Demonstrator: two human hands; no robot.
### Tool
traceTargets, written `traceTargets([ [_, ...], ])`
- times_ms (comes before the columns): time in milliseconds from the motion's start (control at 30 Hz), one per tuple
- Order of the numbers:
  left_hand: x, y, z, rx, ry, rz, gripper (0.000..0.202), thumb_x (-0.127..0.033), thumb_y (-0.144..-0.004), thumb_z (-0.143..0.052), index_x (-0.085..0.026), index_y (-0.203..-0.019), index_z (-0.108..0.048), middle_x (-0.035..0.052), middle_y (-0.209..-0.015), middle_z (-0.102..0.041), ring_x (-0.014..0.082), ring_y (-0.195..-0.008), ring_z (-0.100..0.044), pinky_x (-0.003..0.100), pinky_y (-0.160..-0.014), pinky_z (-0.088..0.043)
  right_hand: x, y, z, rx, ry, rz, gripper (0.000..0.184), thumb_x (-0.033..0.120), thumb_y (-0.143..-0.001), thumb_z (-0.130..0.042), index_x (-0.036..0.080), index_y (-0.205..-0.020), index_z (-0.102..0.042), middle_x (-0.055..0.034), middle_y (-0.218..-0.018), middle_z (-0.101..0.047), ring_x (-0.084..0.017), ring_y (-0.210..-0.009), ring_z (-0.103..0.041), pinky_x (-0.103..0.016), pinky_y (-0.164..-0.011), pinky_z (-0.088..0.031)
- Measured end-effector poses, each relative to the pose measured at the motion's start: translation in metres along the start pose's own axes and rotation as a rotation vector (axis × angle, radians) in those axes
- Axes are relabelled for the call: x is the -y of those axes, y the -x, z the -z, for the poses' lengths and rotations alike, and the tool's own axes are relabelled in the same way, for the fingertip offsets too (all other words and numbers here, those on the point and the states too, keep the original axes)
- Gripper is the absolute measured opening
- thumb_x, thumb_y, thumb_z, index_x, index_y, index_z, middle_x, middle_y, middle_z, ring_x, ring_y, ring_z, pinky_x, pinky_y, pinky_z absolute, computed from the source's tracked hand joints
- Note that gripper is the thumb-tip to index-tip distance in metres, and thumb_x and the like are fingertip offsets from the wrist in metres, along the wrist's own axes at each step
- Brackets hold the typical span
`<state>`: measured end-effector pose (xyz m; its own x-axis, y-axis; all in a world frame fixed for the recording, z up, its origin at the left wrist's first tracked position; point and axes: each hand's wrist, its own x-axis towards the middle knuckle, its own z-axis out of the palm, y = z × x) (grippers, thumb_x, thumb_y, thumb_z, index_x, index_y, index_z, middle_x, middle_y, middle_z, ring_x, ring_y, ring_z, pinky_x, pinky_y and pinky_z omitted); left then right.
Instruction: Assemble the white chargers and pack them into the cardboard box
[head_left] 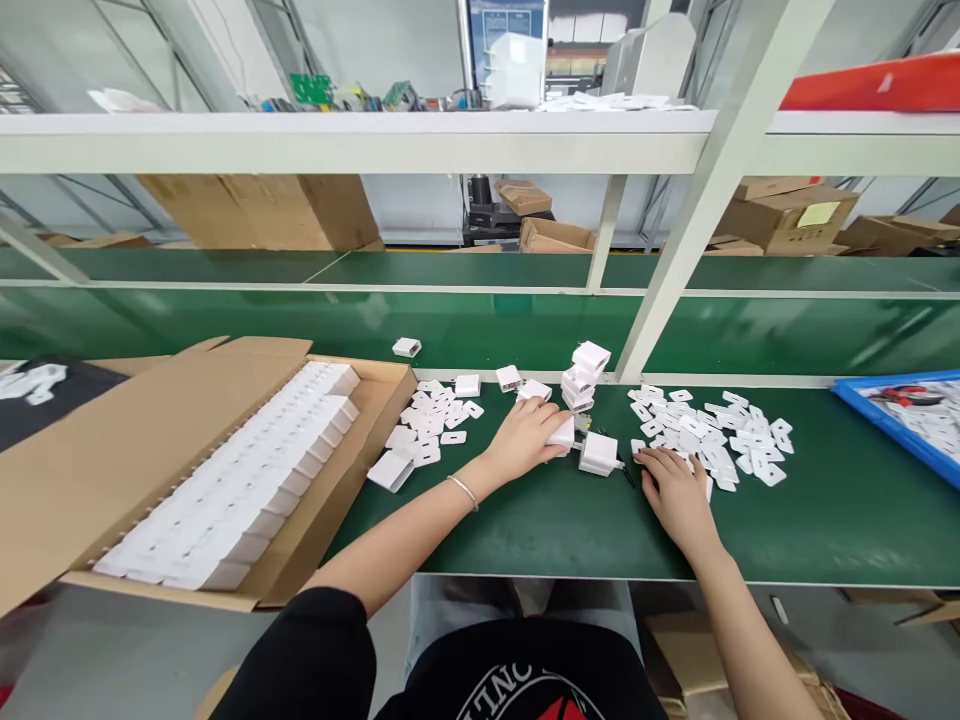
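My left hand (527, 437) is closed around a white charger housing (561, 434) near the middle of the green bench. Just right of it lies another white charger housing (599, 453) with a small dark part at its side. My right hand (679, 497) rests at the near left edge of a pile of flat white cover plates (694, 428). Its fingers are apart, with the tips touching the plates; nothing is visibly gripped. Behind my left hand stands a stack of white housings (583, 376). A smaller heap of cover plates (435, 412) lies to the left.
An open cardboard box (390, 405) at the left holds rows of white housings. Loose housings (466, 386) lie near the bench's back edge. A slanted white post (675, 230) rises behind the bench, and a blue-rimmed tray (896, 425) sits at the far right.
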<state>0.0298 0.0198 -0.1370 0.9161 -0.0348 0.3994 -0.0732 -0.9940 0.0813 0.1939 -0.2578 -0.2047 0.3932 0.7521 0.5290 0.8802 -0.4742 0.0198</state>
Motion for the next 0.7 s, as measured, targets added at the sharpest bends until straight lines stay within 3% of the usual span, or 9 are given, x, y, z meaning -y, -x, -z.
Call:
traceTargets([
  [133, 0.0, 0.013, 0.002, -0.229, 0.033, -0.058, 0.048, -0.046, -0.099, -0.07, -0.017, -0.136, -0.061, 0.0138, -0.123, -0.074, 0.0316, -0.109, -0.068, 0.045, -0.092, -0.053, 0.008, -0.002, 0.006, 0.007, -0.04, -0.019, 0.03, 0.032, -0.107, -0.046, 0.02, -0.121, -0.069, -0.0133, -0.123, -0.074, -0.032, -0.115, -0.065, -0.051, -0.103, -0.042],
  [233, -0.009, 0.029, 0.011, -0.384, 0.236, -0.062, 0.047, -0.036, -0.102, -0.063, -0.018, -0.144, -0.053, 0.0147, -0.13, -0.071, 0.0294, -0.115, -0.07, 0.042, -0.094, -0.057, 0.011, -0.006, 0.007, 0.002, 0.025, -0.098, 0.034, 0.04, -0.106, -0.05, 0.016, -0.121, -0.069, -0.0165, -0.115, -0.072, -0.034, -0.105, -0.063, -0.043, -0.086, -0.046],
  [400, -0.032, 0.05, 0.029, -0.469, 0.593, -0.071, 0.061, -0.01, -0.09, -0.052, -0.022, -0.149, -0.045, 0.0137, -0.137, -0.068, 0.0264, -0.127, -0.068, 0.042, -0.103, -0.059, 0.01, -0.009, 0.002, 0.013, 0.025, -0.161, 0.037, 0.045, -0.107, -0.048, 0.015, -0.1, -0.069, -0.0155, -0.096, -0.069, -0.031, -0.089, -0.062, -0.039, -0.075, -0.045],
  [567, -0.044, 0.056, 0.035, -0.521, 0.693, -0.105, 0.06, -0.006, -0.087, -0.052, -0.026, -0.143, -0.048, 0.0142, -0.133, -0.069, 0.028, -0.125, -0.068, 0.047, -0.098, -0.062, 0.009, -0.01, 0.001, 0.068, -0.028, -0.202, 0.036, 0.038, -0.108, -0.042, 0.014, -0.1, -0.068, -0.0162, -0.098, -0.067, -0.025, -0.075, -0.062, -0.036, -0.063, -0.045],
  [700, -0.048, 0.059, 0.038, -0.516, 0.773, -0.08, 0.054, -0.008, -0.092, -0.049, -0.026, -0.143, -0.049, 0.0144, -0.132, -0.068, 0.0281, -0.125, -0.067, 0.047, -0.096, -0.062, 0.012, -0.01, 0.003, 0.094, -0.015, -0.221, 0.033, 0.033, -0.104, -0.044, 0.012, -0.103, -0.069, -0.0172, -0.102, -0.068, -0.025, -0.074, -0.063, -0.035, -0.061, -0.047],
])
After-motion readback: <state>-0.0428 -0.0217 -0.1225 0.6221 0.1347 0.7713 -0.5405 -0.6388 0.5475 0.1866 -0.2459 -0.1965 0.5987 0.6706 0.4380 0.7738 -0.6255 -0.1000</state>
